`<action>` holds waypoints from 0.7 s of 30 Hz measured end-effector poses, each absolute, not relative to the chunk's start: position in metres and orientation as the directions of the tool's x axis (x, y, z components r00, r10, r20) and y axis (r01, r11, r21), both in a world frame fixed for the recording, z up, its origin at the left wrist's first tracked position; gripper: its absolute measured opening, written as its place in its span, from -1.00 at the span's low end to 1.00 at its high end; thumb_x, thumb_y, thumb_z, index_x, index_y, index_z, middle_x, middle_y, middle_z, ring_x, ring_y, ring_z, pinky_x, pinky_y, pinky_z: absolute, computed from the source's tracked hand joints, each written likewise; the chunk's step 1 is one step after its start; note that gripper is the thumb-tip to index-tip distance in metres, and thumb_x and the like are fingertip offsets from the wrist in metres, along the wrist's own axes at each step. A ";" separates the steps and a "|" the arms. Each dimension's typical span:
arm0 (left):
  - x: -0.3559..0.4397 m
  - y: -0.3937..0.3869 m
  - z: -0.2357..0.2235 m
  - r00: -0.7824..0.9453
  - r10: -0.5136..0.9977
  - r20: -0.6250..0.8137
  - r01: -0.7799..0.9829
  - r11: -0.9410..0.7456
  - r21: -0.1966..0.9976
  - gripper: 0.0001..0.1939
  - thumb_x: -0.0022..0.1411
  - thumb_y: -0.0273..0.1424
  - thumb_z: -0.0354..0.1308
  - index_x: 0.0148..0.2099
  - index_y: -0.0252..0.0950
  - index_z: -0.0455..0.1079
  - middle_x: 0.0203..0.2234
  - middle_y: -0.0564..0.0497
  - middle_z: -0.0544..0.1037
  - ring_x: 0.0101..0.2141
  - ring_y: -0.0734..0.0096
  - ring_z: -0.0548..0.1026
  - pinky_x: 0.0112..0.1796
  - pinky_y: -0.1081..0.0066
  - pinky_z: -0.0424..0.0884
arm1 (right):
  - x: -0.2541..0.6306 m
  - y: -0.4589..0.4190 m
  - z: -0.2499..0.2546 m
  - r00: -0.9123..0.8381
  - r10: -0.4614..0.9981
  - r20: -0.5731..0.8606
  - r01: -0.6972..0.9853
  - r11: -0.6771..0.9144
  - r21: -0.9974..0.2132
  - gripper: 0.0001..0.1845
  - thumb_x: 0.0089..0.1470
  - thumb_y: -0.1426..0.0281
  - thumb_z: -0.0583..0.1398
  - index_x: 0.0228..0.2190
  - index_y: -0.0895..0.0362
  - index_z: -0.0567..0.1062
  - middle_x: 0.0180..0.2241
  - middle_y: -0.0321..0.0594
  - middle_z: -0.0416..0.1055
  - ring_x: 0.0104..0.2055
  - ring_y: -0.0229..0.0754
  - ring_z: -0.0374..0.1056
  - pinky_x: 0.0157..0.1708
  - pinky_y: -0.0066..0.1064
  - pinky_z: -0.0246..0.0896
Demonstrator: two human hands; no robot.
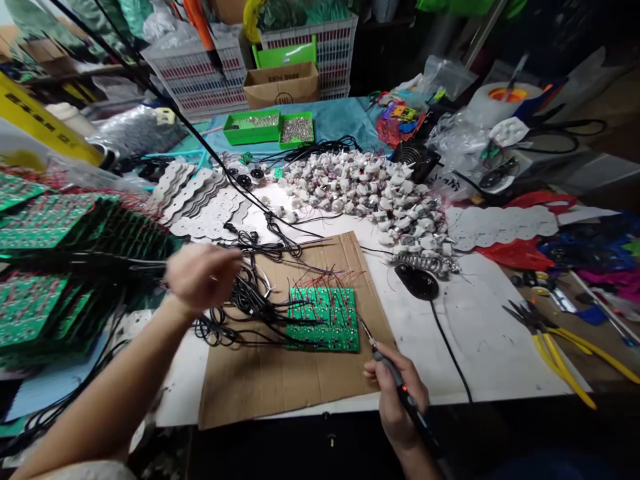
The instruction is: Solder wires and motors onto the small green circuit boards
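Observation:
My right hand (400, 397) grips a soldering iron (403, 388) like a pen, its small red light on. The iron's tip points at the right edge of a green circuit board panel (323, 320), and I cannot tell if it touches. The panel lies flat on a cardboard sheet (280, 387), with thin red and black wires across its top. Black cables (250, 293) run from its left side into a loose bundle. My left hand (203, 275) is raised left of that bundle, fingers curled and blurred; what it holds, if anything, is hidden.
Stacked green boards (55, 227) fill the left side. Behind lie a heap of small white parts (370, 187), wavy white plates (205, 203) and green trays (253, 127). Solder wire (427, 265) on a black holder and yellow-handled pliers (555, 347) lie right.

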State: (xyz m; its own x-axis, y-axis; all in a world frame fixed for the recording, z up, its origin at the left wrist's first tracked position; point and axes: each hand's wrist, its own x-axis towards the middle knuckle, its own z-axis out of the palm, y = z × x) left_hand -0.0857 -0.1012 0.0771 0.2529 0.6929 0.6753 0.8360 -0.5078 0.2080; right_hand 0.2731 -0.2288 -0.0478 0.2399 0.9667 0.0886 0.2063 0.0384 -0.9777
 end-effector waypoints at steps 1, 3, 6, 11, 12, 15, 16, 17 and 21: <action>-0.076 -0.108 0.063 0.400 0.638 0.658 0.786 -0.609 0.112 -0.93 0.35 -0.34 0.21 -0.19 -0.22 0.47 -0.52 0.12 0.50 -0.53 0.51 0.39 -0.46 0.37 0.21 | 0.273 -0.229 -0.047 0.250 0.964 0.085 0.203 0.033 -0.979 -0.66 0.34 0.13 0.21 -0.06 0.10 0.61 -0.43 -0.26 0.59 -0.48 -0.18 0.55 -0.42 -0.43 0.56; -0.059 -0.116 0.038 0.559 0.610 0.561 0.730 -0.684 0.016 -0.94 0.35 -0.44 0.16 -0.18 -0.24 0.47 -0.53 0.10 0.51 -0.53 0.47 0.40 -0.41 0.36 0.26 | 0.273 -0.230 -0.048 0.251 0.963 0.100 0.208 0.048 -0.977 -0.67 0.34 0.14 0.21 -0.07 0.10 0.62 -0.44 -0.26 0.59 -0.49 -0.18 0.54 -0.43 -0.42 0.55; -0.041 -0.121 0.018 0.593 0.712 0.376 0.767 -0.642 0.007 -0.89 0.34 -0.44 0.11 -0.22 -0.23 0.47 -0.49 0.05 0.55 -0.41 0.34 0.48 -0.11 0.18 0.34 | 0.275 -0.230 -0.053 0.216 0.963 0.158 0.224 0.109 -0.968 -0.69 0.35 0.18 0.21 -0.07 0.10 0.62 -0.45 -0.26 0.59 -0.50 -0.18 0.54 -0.44 -0.44 0.55; -0.018 -0.118 0.024 0.442 0.874 0.202 0.897 -0.438 -0.063 -0.84 0.27 -0.51 0.15 -0.38 -0.24 0.43 -0.52 -0.02 0.56 -0.33 0.18 0.46 -0.01 -0.01 0.24 | 0.277 -0.230 -0.058 0.215 0.958 0.192 0.232 0.141 -0.963 -0.72 0.35 0.23 0.21 -0.05 0.09 0.62 -0.45 -0.27 0.59 -0.50 -0.20 0.54 -0.45 -0.47 0.53; -0.013 -0.118 0.027 0.418 0.892 0.173 0.908 -0.413 -0.061 -0.83 0.24 -0.55 0.15 -0.41 -0.25 0.42 -0.54 -0.03 0.54 -0.34 0.17 0.45 -0.05 0.02 0.25 | 0.277 -0.230 -0.057 0.219 0.957 0.189 0.234 0.137 -0.963 -0.72 0.34 0.22 0.21 -0.06 0.10 0.62 -0.46 -0.27 0.59 -0.51 -0.19 0.54 -0.46 -0.46 0.53; 0.004 -0.118 0.032 0.376 0.922 0.088 0.926 -0.374 -0.038 -0.80 0.17 -0.63 0.14 -0.44 -0.26 0.40 -0.57 -0.06 0.52 -0.31 0.11 0.44 -0.10 0.03 0.27 | 0.275 -0.230 -0.052 0.237 0.959 0.154 0.231 0.098 -0.968 -0.69 0.33 0.19 0.22 -0.08 0.13 0.62 -0.47 -0.25 0.59 -0.51 -0.16 0.54 -0.46 -0.42 0.54; 0.009 -0.118 0.032 0.362 0.930 0.070 0.932 -0.360 -0.043 -0.79 0.16 -0.65 0.13 -0.44 -0.27 0.40 -0.58 -0.08 0.51 -0.29 0.08 0.44 -0.08 0.00 0.27 | 0.275 -0.230 -0.050 0.242 0.959 0.144 0.227 0.088 -0.970 -0.67 0.32 0.17 0.22 -0.08 0.13 0.62 -0.47 -0.25 0.59 -0.51 -0.16 0.54 -0.45 -0.41 0.54; 0.012 -0.119 0.031 0.346 0.936 0.061 0.938 -0.342 -0.059 -0.78 0.16 -0.66 0.12 -0.45 -0.27 0.39 -0.58 -0.10 0.51 -0.27 0.05 0.45 -0.04 -0.03 0.27 | 0.274 -0.230 -0.049 0.245 0.960 0.137 0.222 0.083 -0.972 -0.67 0.32 0.16 0.22 -0.09 0.13 0.63 -0.47 -0.25 0.58 -0.51 -0.15 0.54 -0.45 -0.41 0.54; 0.020 -0.119 0.026 0.315 0.944 0.095 0.947 -0.305 -0.104 -0.76 0.20 -0.67 0.07 -0.42 -0.28 0.40 -0.49 -0.15 0.53 -0.17 0.00 0.45 0.10 -0.17 0.18 | 0.274 -0.229 -0.048 0.230 0.964 0.136 0.188 0.093 -0.978 -0.69 0.32 0.18 0.22 -0.09 0.10 0.63 -0.46 -0.26 0.58 -0.50 -0.17 0.54 -0.46 -0.43 0.54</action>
State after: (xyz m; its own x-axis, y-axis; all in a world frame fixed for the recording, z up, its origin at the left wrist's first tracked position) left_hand 0.0199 -0.1189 0.0258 0.3146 0.9445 0.0948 0.9467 -0.3048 -0.1044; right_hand 0.2738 -0.2288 -0.0475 0.2298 0.9637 0.1357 0.1880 0.0928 -0.9778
